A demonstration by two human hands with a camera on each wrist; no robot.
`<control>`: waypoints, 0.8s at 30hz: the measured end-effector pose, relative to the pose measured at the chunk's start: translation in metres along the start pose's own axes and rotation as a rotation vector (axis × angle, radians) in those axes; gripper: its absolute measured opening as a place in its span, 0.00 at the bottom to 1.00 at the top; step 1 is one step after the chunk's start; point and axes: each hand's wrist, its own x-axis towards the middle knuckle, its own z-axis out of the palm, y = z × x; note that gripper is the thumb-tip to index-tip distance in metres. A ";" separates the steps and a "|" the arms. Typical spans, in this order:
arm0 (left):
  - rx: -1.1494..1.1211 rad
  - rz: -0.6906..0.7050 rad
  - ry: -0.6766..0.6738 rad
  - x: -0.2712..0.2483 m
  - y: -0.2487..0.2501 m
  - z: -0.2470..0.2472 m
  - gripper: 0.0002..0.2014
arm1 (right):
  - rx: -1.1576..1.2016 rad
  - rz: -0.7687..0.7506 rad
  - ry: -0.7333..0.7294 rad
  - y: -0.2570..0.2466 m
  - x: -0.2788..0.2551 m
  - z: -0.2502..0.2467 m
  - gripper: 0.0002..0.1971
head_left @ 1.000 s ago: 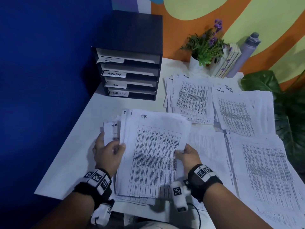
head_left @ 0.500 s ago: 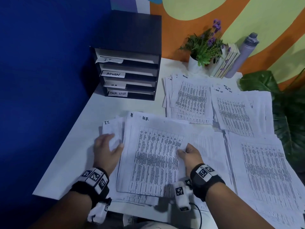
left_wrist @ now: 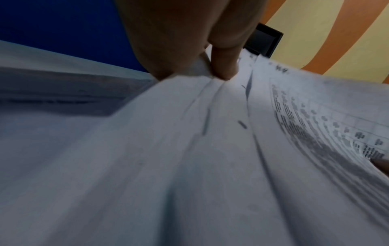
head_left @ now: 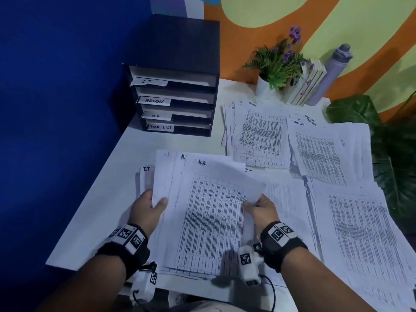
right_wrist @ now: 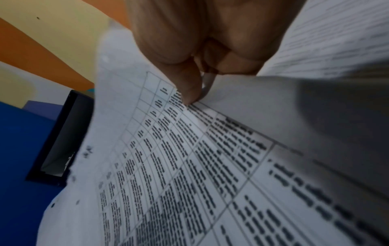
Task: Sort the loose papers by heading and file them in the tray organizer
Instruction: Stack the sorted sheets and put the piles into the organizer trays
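- The fingers of the left hand (head_left: 147, 210) go under the left edge of the H.R. stack (head_left: 209, 217), thumb pressed on top, so the sheets are pinched; in the left wrist view the same fingers (left_wrist: 223, 66) squeeze a fold of paper.
- The fingers of the right hand (head_left: 261, 210) pinch the curled right edge of the top sheet of that stack; the right wrist view shows a fingertip (right_wrist: 189, 93) pressing on the printed grid.
- The bench (head_left: 126, 167) is white and carries everything, set against a blue wall (head_left: 63, 86) on the left and an orange and yellow wall (head_left: 360, 30) behind.
- The tray organizer (head_left: 177, 70) is a black box at the back left of the bench, with four slots labelled I.T., ADMIN, H.R. and TASK LIST from top to bottom; whether papers lie inside cannot be told.
- Other piles: an ADMIN pile (head_left: 261, 134) right of the organizer, a TASK LIST pile (head_left: 322, 152) beside it, a large pile (head_left: 364, 233) at the near right.
- An I.T. sheet (head_left: 146, 174) peeks out left of the held stack.
- A potted plant (head_left: 276, 64), leaning books (head_left: 308, 84) and a grey bottle (head_left: 333, 70) stand at the back.
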 end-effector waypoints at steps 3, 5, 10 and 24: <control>0.010 0.005 0.016 0.000 -0.002 0.000 0.08 | 0.000 0.024 0.009 0.006 0.003 -0.003 0.12; 0.010 0.008 0.027 -0.001 -0.004 0.000 0.09 | -0.090 0.019 -0.022 0.006 0.006 -0.003 0.07; -0.032 0.009 0.032 -0.003 -0.002 0.001 0.10 | -0.113 0.046 -0.039 0.006 0.007 -0.005 0.05; -0.048 0.030 0.029 -0.013 0.013 0.005 0.07 | -0.035 -0.009 -0.031 -0.002 -0.002 -0.010 0.13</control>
